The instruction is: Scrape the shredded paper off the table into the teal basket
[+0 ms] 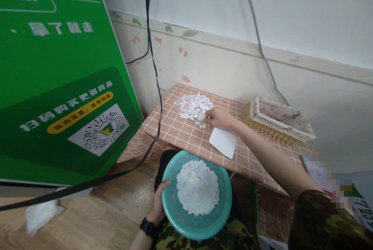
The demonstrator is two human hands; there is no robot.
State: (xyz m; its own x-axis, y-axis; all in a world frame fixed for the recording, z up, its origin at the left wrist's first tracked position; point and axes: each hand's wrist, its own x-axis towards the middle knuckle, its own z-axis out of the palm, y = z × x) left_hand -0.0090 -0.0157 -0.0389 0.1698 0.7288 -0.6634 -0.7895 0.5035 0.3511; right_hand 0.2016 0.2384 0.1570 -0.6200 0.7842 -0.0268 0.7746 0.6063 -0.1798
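My left hand (pixel 159 200) grips the rim of a round teal plastic colander (pixel 225 195), which rests on my lap. A heap of torn white paper scraps (pixel 198 188) lies inside it. Over the table, my right hand (pixel 214 118) has its fingers bent together at the near right edge of a pile of paper scraps (pixel 194 104), some with pink print. Whether a scrap is pinched between those fingertips is too small to make out. Just below that hand lies a white sheet of paper (pixel 223 142), reaching the table's front edge.
A checked brown cloth covers the table (pixel 180 133) against the wall. A lined wicker basket (pixel 276 122) stands at its right. At left rises a green sign panel (pixel 58 67), with a black strap (pixel 159 87) hanging before it. A white plastic bag (pixel 42 215) lies on the floor.
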